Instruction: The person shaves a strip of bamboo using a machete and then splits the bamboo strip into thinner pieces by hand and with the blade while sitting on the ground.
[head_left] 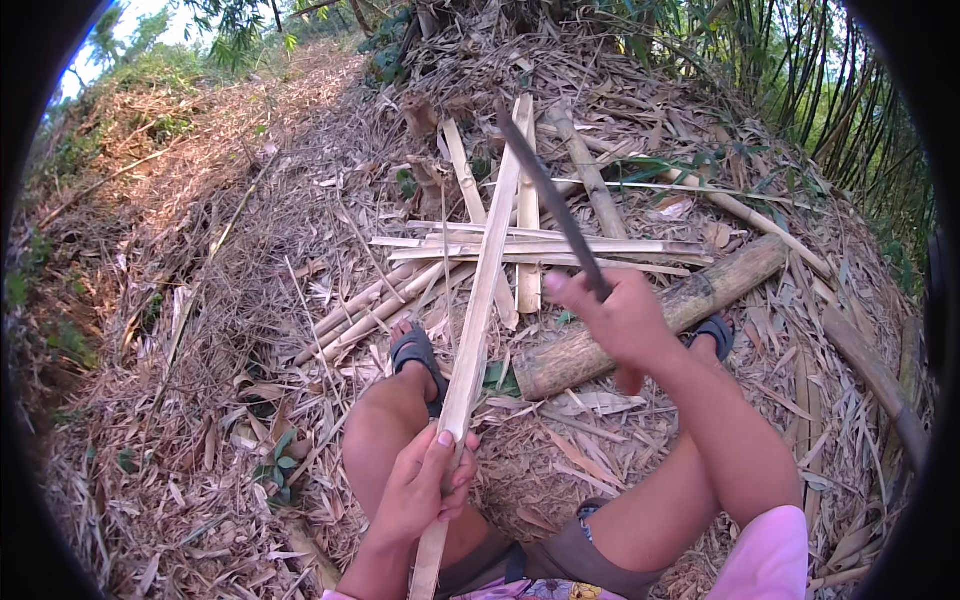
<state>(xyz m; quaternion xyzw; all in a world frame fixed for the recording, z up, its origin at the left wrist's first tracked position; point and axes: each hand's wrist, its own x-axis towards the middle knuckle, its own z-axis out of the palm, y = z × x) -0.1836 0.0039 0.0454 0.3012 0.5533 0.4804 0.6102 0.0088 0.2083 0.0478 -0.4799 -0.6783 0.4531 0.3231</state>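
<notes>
Lower centre, we note the left hand (pixel 425 483) gripping a pale split-bamboo strip (pixel 482 312); right of centre, the right hand (pixel 625 318) clasping a long dark blade (pixel 555 200), bamboo log (pixel 718 287) behind.

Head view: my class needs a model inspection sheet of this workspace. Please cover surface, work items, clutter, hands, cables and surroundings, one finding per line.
Surface: ground strewn with dry leaves and stalks.
Work items: long split bamboo strip; long dark tool.
Clutter: crossed split pieces and a thick bamboo section lie ahead.
Hands: left hand closed around the strip; right hand gripping the dark tool.
Cables: nothing seen.
Surroundings: standing bamboo stems at upper right; sunlit slope at upper left.
</notes>
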